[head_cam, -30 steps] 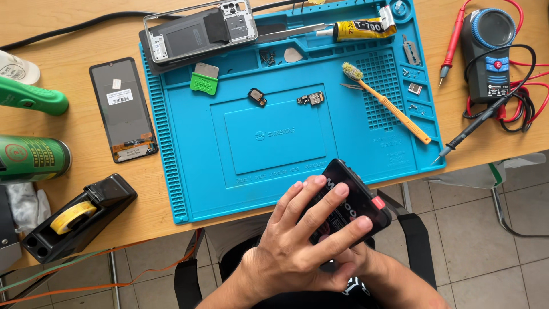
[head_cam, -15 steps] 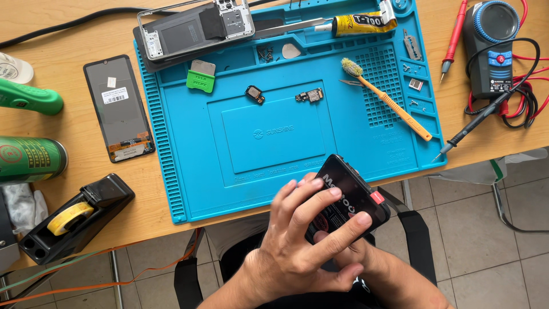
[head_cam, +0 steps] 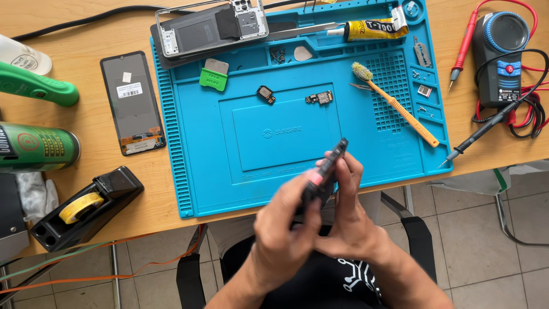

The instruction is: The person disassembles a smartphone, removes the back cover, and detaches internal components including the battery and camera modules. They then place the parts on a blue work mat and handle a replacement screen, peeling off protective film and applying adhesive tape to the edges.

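Both my hands hold a small black flat device [head_cam: 333, 162], a phone-like part with a red spot, turned edge-on over the front edge of the blue repair mat [head_cam: 229, 171]. My left hand [head_cam: 283, 229] grips its lower end with thumb and fingers. My right hand [head_cam: 351, 220] closes on it from the right, fingertips near its upper end. Two small black components [head_cam: 265, 94] [head_cam: 320, 98] lie on the mat above the hands.
An opened phone frame [head_cam: 209, 28], a glue tube [head_cam: 369, 28] and an orange brush [head_cam: 397, 106] lie on the mat. A phone screen [head_cam: 132, 102], green can [head_cam: 37, 147] and tape dispenser [head_cam: 80, 209] sit left. A multimeter [head_cam: 503, 57] with probes sits right.
The black device went from lying flat under my spread fingers to standing edge-on. My hands have shifted slightly up and apart, each now gripping one side.
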